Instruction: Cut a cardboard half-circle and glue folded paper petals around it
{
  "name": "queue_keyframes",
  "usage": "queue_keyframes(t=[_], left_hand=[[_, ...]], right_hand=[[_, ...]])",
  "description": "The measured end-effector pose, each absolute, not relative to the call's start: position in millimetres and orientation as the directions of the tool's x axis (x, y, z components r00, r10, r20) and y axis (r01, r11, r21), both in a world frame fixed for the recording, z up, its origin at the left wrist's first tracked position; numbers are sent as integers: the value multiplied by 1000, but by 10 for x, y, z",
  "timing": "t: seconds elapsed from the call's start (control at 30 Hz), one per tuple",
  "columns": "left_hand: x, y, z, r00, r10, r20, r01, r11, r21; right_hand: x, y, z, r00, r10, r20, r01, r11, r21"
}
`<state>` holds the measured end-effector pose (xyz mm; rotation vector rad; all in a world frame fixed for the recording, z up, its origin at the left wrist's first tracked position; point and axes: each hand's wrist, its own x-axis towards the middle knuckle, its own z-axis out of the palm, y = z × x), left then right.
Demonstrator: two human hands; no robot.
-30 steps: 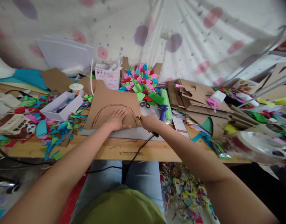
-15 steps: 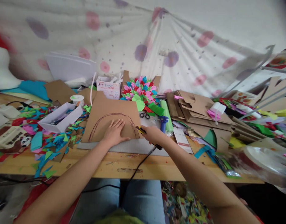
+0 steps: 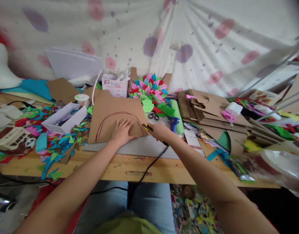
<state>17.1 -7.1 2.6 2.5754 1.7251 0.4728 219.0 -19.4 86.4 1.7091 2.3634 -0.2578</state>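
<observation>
left hand (image 3: 121, 132) flat, fingers spread, on cardboard (image 3: 116, 120); right hand (image 3: 158, 131) beside it, clamped on corded tool (image 3: 147, 127).

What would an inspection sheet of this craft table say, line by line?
Surface: wooden table, with a grey mat under the near edge of the work.
Job's things: cardboard sheet with a drawn arch; corded tool, yellow and black, tip at the arch's right end.
Clutter: paper scraps at left, white tray, scissors, paper flower, cardboard stack at right.
Grippers: left hand flat on the cardboard sheet; right hand closed on the corded tool.
Cables: black cord runs from the tool over the table's near edge.
Surroundings: spotted cloth behind; floor scraps below.
</observation>
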Motion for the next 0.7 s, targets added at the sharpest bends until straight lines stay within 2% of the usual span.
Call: queue_keyframes(t=[0.17, 0.37, 0.7], left_hand=[[166, -50, 34, 368, 912, 181, 900, -398, 179], [177, -51, 69, 359, 924, 136, 903, -380, 200], [192, -12, 35, 319, 940, 120, 913, -339, 229]], right_hand=[[2226, -128, 824, -324, 897, -299, 943, 331, -30], [2156, -168, 801, -283, 914, -289, 948, 313, 63], [2161, -219, 744, -294, 924, -243, 936, 330, 122]])
